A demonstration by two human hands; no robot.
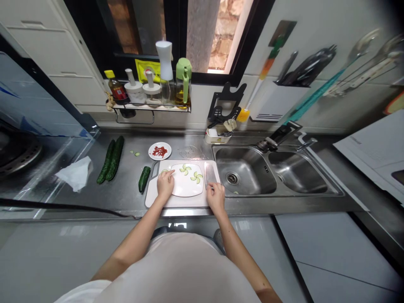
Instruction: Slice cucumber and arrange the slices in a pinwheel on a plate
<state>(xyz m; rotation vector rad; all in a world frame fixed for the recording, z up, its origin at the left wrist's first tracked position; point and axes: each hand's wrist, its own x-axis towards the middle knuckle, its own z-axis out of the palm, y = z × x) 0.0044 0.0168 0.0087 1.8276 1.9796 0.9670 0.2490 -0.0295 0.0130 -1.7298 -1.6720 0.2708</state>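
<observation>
L hand (165,184), fingers apart, was at plate (186,188) edge; R hand (216,197) by knife (209,172), fingers unclear; cuke slices (196,177) needed v. light touch.

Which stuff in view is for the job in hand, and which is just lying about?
Likely in the job:
- square plate
- cucumber slices on it
- cutting board
- knife

Apparently just about:
- crumpled white sheet
- oil bottle
- black cable

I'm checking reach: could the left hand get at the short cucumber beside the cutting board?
Probably yes: the short cucumber lies just left of the cutting board, near the left hand, nothing standing between.
</observation>
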